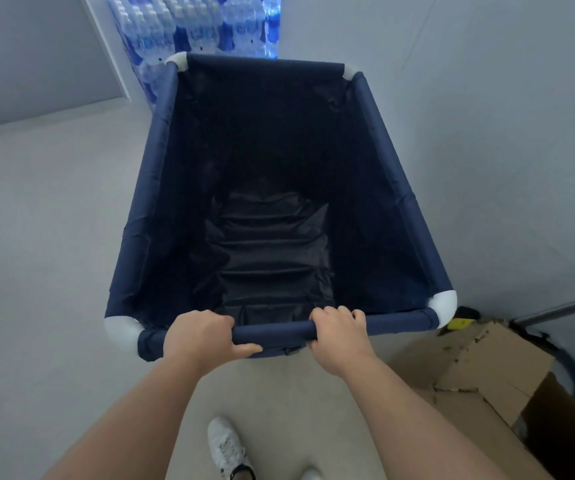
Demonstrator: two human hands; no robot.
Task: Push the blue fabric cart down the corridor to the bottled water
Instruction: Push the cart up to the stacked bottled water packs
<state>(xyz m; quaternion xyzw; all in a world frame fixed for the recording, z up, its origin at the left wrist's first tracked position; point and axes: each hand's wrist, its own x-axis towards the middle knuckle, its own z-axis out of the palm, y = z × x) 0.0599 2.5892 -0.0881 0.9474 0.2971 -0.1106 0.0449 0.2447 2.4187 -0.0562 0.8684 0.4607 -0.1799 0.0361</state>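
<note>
Presently listed: blue fabric cart, centre of frame, interior bare, soft cloth walls slung on a tube frame with white corner joints. Near rail at lower centre carries both grips: left hand and right hand, each wrapped closed around it, set apart. Bottled water, stacked packs, upper left of frame, just beyond the far rail. Cardboard box, lower right, close beside the cart. Handling, judged: light, walls yielding; push by the stiff rail only, never the cloth.
</note>
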